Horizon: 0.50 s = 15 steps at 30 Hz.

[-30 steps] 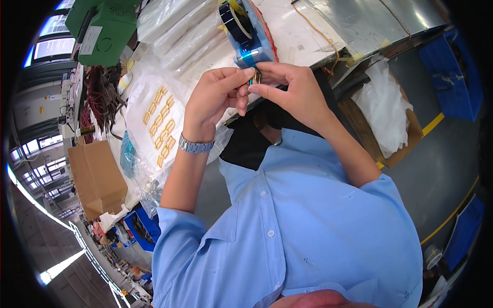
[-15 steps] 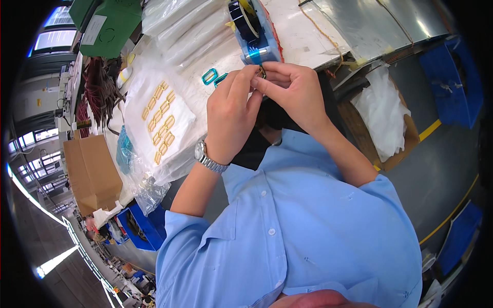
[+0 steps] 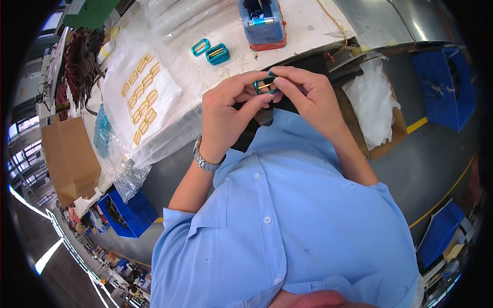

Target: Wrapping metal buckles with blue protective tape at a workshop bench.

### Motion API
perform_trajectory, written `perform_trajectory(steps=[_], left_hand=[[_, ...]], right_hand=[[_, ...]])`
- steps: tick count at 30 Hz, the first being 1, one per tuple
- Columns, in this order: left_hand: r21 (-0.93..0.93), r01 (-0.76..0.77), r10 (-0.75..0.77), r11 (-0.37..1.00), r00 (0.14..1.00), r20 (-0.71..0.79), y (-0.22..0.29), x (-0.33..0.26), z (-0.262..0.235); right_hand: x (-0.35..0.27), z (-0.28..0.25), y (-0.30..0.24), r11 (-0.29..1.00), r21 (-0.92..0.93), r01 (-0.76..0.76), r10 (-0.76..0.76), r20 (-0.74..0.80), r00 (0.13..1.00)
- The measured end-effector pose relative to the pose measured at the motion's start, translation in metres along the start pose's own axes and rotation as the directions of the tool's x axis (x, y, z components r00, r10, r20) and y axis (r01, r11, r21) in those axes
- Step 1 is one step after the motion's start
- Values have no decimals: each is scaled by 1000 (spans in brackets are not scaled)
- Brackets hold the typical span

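Since the earlier frame the hands have dropped toward the chest, away from the blue tape dispenser (image 3: pixel 261 21) at top centre. A black strap (image 3: pixel 245 137) is mostly hidden behind them. Left hand (image 3: pixel 226 119) and right hand (image 3: pixel 310 97) pinch a teal buckle (image 3: pixel 266 86), fingers (image 3: pixel 287 84) closed on it.

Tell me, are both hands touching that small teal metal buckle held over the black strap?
Touching. The head view shows the left hand and right hand pinching the small teal metal buckle between their fingertips, with no gap visible.
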<state>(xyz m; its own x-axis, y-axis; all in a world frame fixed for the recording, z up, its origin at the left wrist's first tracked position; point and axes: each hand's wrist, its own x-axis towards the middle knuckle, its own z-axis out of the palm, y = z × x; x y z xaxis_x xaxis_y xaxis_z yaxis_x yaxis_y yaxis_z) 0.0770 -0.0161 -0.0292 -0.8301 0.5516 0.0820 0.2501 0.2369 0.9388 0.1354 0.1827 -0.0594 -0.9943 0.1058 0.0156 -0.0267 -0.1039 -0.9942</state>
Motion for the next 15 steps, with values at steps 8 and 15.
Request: perform_trajectory(steps=[8, 15], left_hand=[[257, -101, 136, 961, 983, -123, -9, -10, -11], [401, -178, 199, 899, 980, -13, -8, -12, -21]], right_hand=[[14, 12, -6, 998, 15, -54, 52, 118, 992], [12, 15, -17, 981, -195, -1, 37, 179, 983]])
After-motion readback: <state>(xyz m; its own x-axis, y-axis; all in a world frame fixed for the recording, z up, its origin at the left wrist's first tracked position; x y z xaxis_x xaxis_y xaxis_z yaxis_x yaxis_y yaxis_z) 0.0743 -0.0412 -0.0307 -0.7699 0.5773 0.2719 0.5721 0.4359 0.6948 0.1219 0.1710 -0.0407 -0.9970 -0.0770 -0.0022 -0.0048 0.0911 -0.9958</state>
